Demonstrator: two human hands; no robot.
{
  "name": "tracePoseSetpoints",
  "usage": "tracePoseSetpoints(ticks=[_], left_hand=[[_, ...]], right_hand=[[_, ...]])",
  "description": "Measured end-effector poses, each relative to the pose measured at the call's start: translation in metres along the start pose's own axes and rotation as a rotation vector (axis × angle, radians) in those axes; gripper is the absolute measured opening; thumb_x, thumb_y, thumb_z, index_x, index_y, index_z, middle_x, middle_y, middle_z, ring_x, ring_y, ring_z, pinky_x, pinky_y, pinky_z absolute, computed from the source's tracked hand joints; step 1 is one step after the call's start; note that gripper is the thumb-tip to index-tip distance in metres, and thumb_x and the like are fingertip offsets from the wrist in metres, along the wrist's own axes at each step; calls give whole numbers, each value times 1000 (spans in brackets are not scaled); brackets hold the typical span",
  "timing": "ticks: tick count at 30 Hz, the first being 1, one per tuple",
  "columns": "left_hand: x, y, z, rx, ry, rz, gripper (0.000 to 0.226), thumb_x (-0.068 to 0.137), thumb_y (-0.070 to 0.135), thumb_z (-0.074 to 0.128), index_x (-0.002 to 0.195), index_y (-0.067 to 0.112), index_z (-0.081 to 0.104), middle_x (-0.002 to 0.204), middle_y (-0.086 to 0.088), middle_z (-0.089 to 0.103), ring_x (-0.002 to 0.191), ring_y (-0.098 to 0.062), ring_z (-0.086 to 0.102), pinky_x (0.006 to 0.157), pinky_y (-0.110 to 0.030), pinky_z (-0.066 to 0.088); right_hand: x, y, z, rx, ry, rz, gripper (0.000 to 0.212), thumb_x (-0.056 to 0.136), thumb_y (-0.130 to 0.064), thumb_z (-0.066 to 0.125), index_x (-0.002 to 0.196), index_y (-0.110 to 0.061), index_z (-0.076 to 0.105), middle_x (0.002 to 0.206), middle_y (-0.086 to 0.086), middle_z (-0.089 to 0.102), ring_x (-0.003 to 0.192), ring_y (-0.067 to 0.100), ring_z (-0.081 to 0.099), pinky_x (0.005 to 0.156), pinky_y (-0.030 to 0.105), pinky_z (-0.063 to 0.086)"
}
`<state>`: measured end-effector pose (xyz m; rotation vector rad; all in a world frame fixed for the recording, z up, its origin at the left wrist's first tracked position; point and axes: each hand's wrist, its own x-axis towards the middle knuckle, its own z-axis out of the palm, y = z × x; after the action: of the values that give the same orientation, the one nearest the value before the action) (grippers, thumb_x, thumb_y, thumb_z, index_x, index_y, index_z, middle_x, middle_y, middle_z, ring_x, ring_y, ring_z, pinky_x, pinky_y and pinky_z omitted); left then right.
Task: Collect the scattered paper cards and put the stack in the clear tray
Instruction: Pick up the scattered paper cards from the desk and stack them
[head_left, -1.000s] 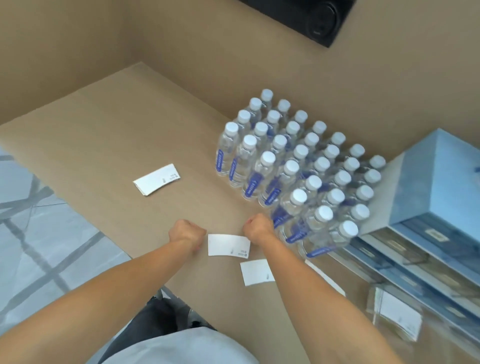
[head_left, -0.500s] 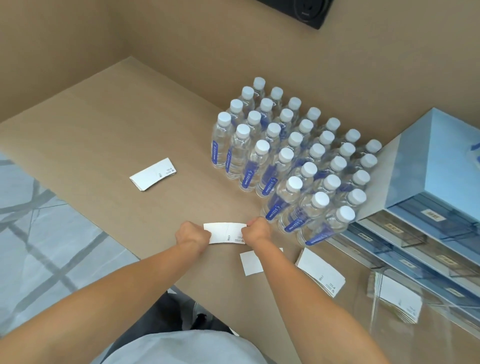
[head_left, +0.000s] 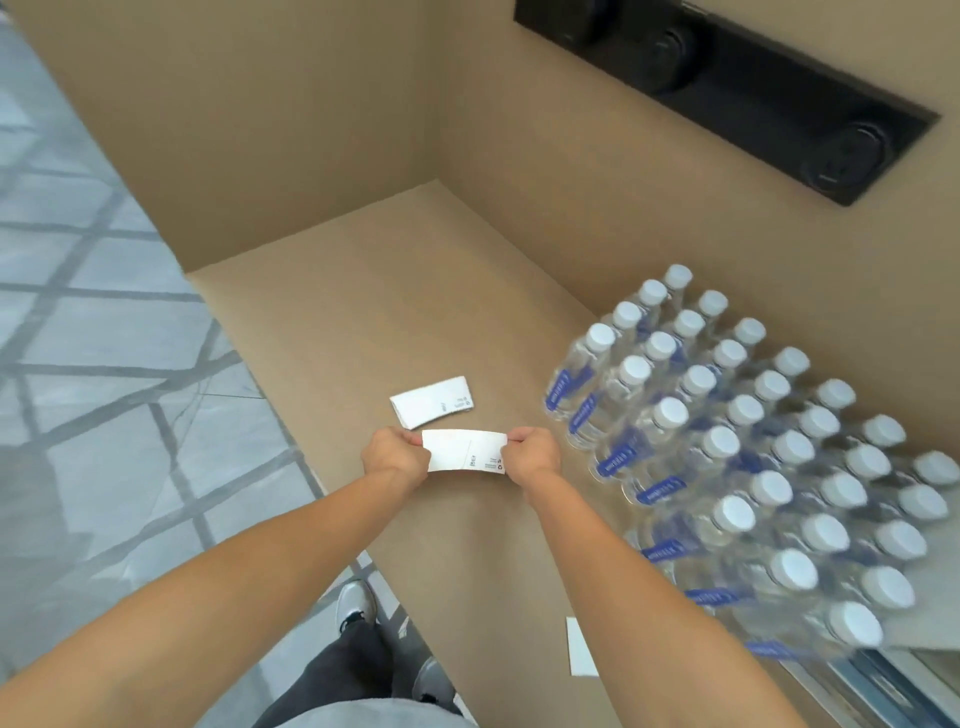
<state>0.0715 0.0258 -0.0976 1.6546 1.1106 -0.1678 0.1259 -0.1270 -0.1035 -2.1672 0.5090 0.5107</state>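
Both hands, the left hand (head_left: 395, 457) and the right hand (head_left: 532, 456), pinched a white card (head_left: 464, 451) by its ends above the counter (head_left: 337, 312); reaching for the next small stack (head_left: 431, 401) (just beyond) risked fumbling the held one; the tray was out of sight.

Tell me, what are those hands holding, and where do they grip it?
A white card: left hand pinches its left end, right hand its right end.
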Motion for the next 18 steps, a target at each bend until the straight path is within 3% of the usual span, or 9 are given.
tracePoseSetpoints(ticks=[4, 9, 12, 14, 18], left_hand=[[24, 15, -13, -53, 40, -31, 17, 81, -1, 62, 87, 14, 67, 109, -17, 71, 91, -34, 74, 84, -39, 62], [54, 25, -15, -94, 70, -75, 18, 78, -2, 65, 90, 8, 73, 104, -18, 73, 92, -33, 74, 84, -41, 62], [69, 28, -12, -103, 90, -102, 18, 76, -1, 66, 73, 16, 67, 100, -16, 74, 91, -32, 74, 84, -41, 62], [80, 29, -9, -101, 102, -123, 20, 75, -2, 66, 69, 17, 66, 97, -16, 75, 89, -30, 75, 82, -41, 63], [94, 27, -4, -88, 101, -161, 15, 75, 0, 67, 80, 14, 70, 97, -16, 75, 89, -31, 75, 85, -40, 62]], right_hand=[[20, -38, 16, -71, -39, -106, 33, 83, 1, 49, 103, -9, 74, 103, 8, 71, 85, 22, 59, 73, 21, 44], [43, -69, 29, -225, -83, -222, 31, 78, 6, 43, 78, -9, 71, 78, 6, 61, 75, 22, 49, 67, 21, 39], [55, -78, 37, -329, -100, -247, 32, 74, 8, 42, 51, -15, 46, 57, -2, 43, 71, 22, 41, 61, 20, 33], [64, -83, 44, -368, -111, -267, 38, 72, 9, 42, 47, -17, 30, 52, -5, 30, 70, 21, 35, 55, 21, 28], [76, -87, 53, -391, -139, -241, 40, 72, 10, 42, 48, -19, 28, 60, -1, 33, 72, 21, 34, 52, 22, 27]])
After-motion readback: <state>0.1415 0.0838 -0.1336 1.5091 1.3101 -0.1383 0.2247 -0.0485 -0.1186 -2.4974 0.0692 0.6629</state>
